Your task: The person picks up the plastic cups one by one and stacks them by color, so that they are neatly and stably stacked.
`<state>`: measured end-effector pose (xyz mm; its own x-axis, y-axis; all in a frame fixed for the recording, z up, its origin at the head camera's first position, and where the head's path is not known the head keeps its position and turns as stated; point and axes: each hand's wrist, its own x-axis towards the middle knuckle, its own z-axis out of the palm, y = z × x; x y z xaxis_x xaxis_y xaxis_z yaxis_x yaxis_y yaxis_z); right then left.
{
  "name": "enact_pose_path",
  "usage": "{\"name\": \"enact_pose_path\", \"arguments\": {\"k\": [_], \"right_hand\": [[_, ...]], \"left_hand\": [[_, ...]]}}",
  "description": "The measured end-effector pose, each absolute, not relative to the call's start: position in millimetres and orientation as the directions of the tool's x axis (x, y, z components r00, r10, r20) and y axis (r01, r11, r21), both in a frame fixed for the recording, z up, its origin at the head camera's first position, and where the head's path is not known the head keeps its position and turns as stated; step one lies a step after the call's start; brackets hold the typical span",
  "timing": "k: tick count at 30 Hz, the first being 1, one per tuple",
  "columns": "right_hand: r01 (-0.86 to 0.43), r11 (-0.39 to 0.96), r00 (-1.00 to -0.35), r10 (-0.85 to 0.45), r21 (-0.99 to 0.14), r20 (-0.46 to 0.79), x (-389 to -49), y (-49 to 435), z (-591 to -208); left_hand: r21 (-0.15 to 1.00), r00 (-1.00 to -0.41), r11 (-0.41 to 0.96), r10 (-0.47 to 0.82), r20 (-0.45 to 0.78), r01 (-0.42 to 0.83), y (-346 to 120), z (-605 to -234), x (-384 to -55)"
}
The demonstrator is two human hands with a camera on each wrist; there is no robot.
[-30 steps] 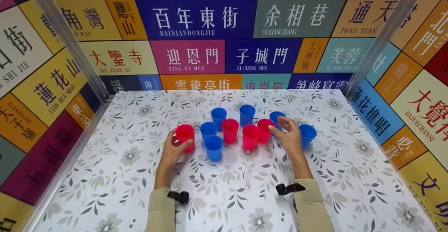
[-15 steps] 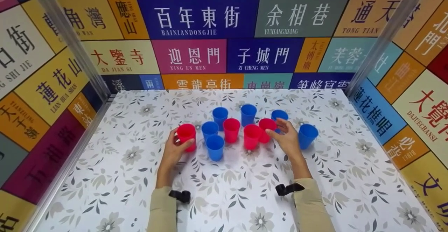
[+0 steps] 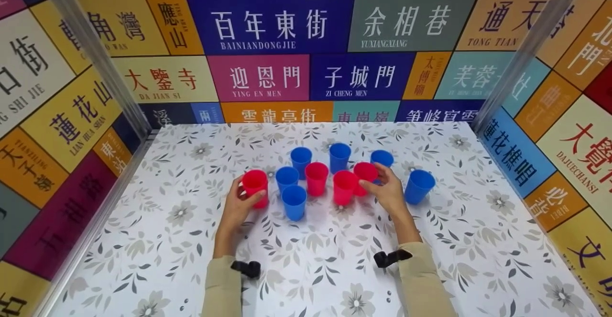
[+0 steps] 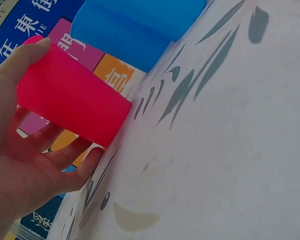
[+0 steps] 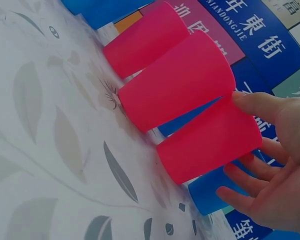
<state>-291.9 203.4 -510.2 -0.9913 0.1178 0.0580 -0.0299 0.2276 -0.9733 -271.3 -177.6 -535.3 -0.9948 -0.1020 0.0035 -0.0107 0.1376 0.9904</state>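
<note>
My left hand grips a red cup at the left end of the group, thumb on the near side. In the left wrist view the thumb lies at that cup's rim and the fingers pass along its other side. On the right, my right hand holds another red cup, thumb at the rim and fingers curled behind. This cup stands close beside a second red cup, overlapping it in the head view. A third red cup stands left of them. All the cups stand upright, mouths up.
Three blue cups cluster between the left hand and the middle red cup. One blue cup stands at the back, another is partly hidden behind the right hand, and one stands right of it. Sign-printed walls enclose the flower-patterned table.
My right hand has come slightly left and its thumb has moved onto the near side of the red cup, which has shifted a little right. The left hand stays on its red cup.
</note>
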Motion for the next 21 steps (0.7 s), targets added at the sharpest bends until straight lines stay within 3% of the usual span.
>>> {"name": "enact_pose_path", "arguments": {"k": [14, 21], "right_hand": [[-0.007, 0.241, -0.984, 0.169, -0.971, 0.049, -294.8, 193.3, -518.5], [-0.012, 0.261, -0.982, 0.178, -0.965, 0.06, -287.0, 196.1, -500.7]], "left_hand": [[0.99, -0.996, 0.136, -0.089, -0.032, -0.044, -176.3, -529.7, -268.0], [0.991, -0.995, 0.13, -0.1, -0.02, -0.033, -176.5, -534.1, -271.1]]}}
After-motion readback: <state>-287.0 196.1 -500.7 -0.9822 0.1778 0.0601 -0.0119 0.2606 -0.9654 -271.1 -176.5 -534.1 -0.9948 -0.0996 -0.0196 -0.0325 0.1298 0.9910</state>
